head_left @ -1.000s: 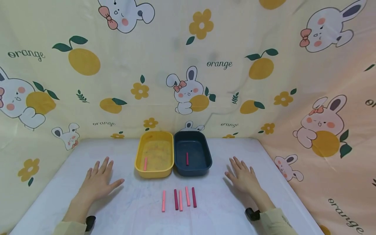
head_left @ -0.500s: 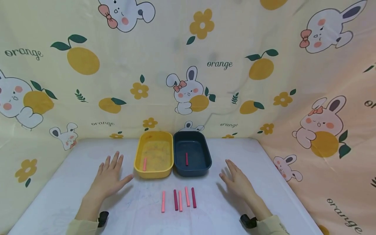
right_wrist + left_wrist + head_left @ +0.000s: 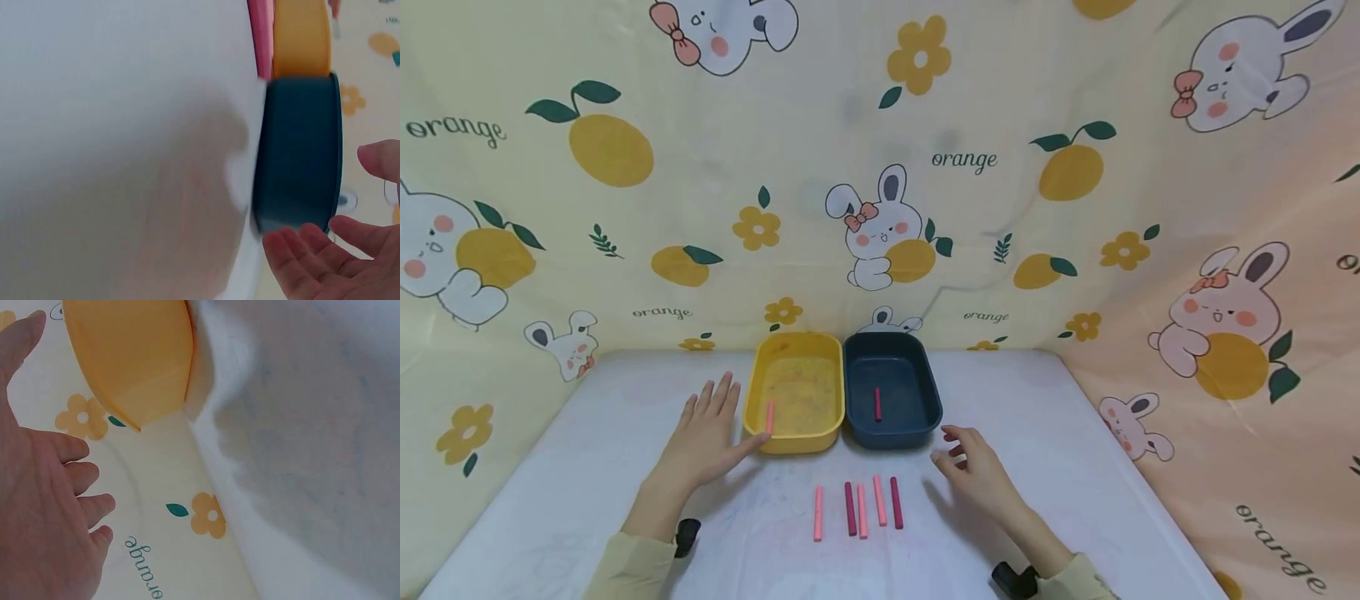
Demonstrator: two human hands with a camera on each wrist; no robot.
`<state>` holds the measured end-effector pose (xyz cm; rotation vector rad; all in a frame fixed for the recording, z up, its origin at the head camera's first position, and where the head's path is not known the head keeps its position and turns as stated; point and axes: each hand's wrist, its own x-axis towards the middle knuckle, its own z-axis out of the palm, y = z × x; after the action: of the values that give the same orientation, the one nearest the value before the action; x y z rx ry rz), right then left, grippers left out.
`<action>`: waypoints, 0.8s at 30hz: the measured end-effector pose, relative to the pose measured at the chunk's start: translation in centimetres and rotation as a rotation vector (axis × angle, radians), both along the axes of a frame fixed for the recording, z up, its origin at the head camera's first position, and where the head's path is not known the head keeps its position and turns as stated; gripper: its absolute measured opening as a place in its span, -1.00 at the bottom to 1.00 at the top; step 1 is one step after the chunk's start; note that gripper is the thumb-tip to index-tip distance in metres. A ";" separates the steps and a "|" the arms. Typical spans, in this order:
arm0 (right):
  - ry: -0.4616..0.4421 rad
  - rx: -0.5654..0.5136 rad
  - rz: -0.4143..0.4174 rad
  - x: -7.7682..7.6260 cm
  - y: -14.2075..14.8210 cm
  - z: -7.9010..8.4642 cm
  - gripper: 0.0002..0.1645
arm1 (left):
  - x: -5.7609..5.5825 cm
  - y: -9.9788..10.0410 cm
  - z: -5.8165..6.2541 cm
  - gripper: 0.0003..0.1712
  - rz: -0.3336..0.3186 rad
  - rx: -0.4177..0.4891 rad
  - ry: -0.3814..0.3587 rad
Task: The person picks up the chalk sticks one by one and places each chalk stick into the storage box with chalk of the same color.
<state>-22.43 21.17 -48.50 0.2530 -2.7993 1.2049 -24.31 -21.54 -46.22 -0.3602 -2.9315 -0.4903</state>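
My left hand hovers with spread fingers at the yellow bin; its thumb overlaps the bin's front left corner in the head view. Inside that bin lies a pink chalk-like stick. My right hand, fingers loosely bent and holding nothing, is just in front and right of the dark blue bin, which has a dark red stick in it. Between my hands several sticks lie in a row: a pink one at the left, then dark red and pink ones, with a dark red one rightmost.
The two bins stand side by side at the back of the white-covered table. Behind them hangs a cream cloth printed with rabbits and oranges. A black wrist camera is strapped below my right hand, another below my left.
Both hands have moved inward: the left to the right and up to the yellow bin, the right to the left towards the sticks, its fingers bending more. The sticks and bins stay put.
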 end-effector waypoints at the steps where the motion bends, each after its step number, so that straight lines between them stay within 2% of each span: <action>1: 0.001 -0.006 0.012 0.1 -0.3 0.0 -0.40 | -0.1 0.1 0.1 0.24 0.000 -0.004 -0.005; 8: -0.034 -0.004 0.101 0.5 -1.9 -0.2 -0.42 | -1.0 0.8 0.6 0.24 -0.015 -0.028 -0.044; 18: -0.116 -0.019 0.284 0.2 -3.2 -0.4 -0.44 | -2.0 1.6 0.9 0.26 -0.038 -0.024 -0.081; 24: -0.161 0.029 0.322 -0.1 -4.0 -0.9 -0.50 | -2.5 1.6 0.5 0.26 -0.051 -0.029 -0.098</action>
<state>-22.48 17.16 -49.39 0.6596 -3.0004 1.2974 -26.77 -19.93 -45.71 -0.4274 -3.0330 -0.4864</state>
